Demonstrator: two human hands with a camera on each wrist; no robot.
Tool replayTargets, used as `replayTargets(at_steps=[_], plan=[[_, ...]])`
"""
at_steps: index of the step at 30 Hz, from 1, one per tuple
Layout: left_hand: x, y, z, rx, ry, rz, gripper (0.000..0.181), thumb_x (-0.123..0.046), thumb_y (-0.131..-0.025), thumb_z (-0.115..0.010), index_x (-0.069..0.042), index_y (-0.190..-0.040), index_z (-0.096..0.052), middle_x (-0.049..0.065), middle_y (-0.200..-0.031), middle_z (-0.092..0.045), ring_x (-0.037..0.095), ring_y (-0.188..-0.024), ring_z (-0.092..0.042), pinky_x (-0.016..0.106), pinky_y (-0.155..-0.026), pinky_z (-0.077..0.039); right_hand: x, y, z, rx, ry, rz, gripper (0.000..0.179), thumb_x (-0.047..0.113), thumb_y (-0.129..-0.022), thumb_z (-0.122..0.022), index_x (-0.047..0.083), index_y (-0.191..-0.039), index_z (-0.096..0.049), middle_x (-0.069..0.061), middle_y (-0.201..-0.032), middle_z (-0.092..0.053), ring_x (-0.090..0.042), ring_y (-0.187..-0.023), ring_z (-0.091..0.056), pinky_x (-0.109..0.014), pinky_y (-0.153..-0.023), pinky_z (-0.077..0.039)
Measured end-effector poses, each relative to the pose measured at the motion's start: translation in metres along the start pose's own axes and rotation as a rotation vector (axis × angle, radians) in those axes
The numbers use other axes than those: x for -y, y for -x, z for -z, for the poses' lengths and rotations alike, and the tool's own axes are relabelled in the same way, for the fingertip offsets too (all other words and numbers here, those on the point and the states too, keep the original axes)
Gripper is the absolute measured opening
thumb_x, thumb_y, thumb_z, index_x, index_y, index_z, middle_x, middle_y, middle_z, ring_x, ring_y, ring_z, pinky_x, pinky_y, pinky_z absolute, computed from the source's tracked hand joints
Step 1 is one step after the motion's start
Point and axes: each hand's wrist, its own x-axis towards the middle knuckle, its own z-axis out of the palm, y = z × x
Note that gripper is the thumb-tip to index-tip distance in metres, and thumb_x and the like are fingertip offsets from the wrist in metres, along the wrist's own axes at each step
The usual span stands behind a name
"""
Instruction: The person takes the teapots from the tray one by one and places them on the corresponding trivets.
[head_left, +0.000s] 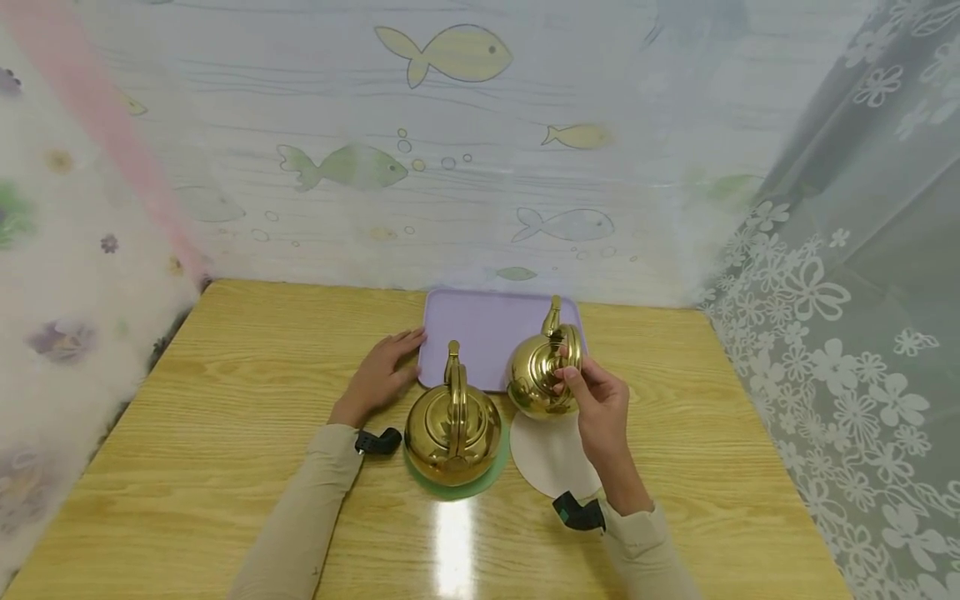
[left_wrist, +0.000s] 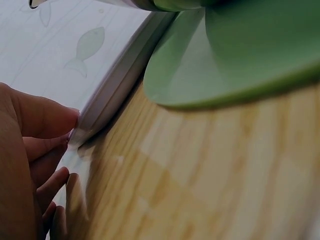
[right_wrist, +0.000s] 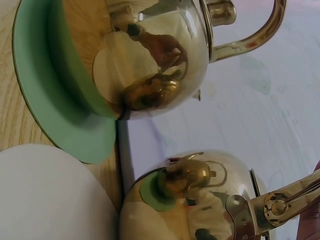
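Note:
A shiny gold kettle (head_left: 452, 437) with an upright arched handle stands on a green round mat (head_left: 487, 485). My right hand (head_left: 603, 408) grips the handle of a second gold kettle (head_left: 536, 379), which is over the front right edge of a lilac tray (head_left: 472, 325). In the right wrist view this second kettle (right_wrist: 200, 210) is at the bottom, and only a sliver of a finger shows by its handle. My left hand (head_left: 382, 375) touches the tray's left edge with extended fingers. In the left wrist view its thumb (left_wrist: 55, 117) meets the tray's rim (left_wrist: 112, 95).
A white round mat (head_left: 551, 454) lies on the wooden table (head_left: 262, 400), right of the green one and partly under my right hand. Behind the tray hangs a fish-patterned sheet (head_left: 450, 183). A floral lace curtain (head_left: 840, 358) borders the right side.

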Motion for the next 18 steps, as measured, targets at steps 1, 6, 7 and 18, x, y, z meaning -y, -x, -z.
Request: replayTargets(at_steps=[1, 6, 7, 18], plan=[[0.0000, 0.0001, 0.0002, 0.001, 0.002, -0.001, 0.058, -0.019, -0.095, -0.060, -0.001, -0.149, -0.050, 0.013, -0.158, -0.045, 0.038, -0.148, -0.037, 0.055, -0.127, -0.017, 0.0000, 0.0009, -0.0001, 0.000, -0.002, 0.001, 0.026, -0.008, -0.099, -0.055, -0.017, -0.121, -0.065, -0.003, -0.112, -0.076, -0.009, -0.080, -0.069, -0.019, -0.072, -0.059], [0.0010, -0.0010, -0.0013, 0.004, 0.003, -0.003, 0.058, -0.021, -0.095, -0.060, -0.001, -0.149, -0.050, 0.013, -0.158, -0.045, 0.038, -0.148, -0.036, 0.055, -0.127, -0.016, 0.0016, 0.0049, -0.0001, -0.017, 0.022, -0.006, 0.027, -0.007, -0.100, -0.054, -0.021, -0.122, -0.062, -0.007, -0.113, -0.075, -0.009, -0.079, -0.068, -0.019, -0.071, -0.059], [0.0009, -0.0011, -0.0017, 0.002, 0.003, -0.004, 0.058, -0.020, -0.095, -0.060, -0.001, -0.149, -0.050, 0.013, -0.158, -0.045, 0.039, -0.148, -0.037, 0.055, -0.127, -0.016, 0.0016, 0.0053, 0.0000, -0.018, 0.026, -0.007, 0.028, -0.007, -0.100, -0.054, -0.024, -0.121, -0.060, -0.008, -0.113, -0.075, -0.009, -0.079, -0.068, -0.019, -0.071, -0.059], [0.0029, 0.0001, -0.0013, -0.008, -0.008, -0.004, 0.057, -0.019, -0.095, -0.060, -0.001, -0.149, -0.050, 0.014, -0.157, -0.046, 0.039, -0.147, -0.037, 0.056, -0.126, -0.017, 0.0052, 0.0099, -0.0036, -0.008, 0.047, -0.026, 0.032, -0.006, -0.101, -0.052, -0.031, -0.121, -0.053, -0.002, -0.115, -0.076, -0.007, -0.082, -0.067, -0.018, -0.070, -0.059]])
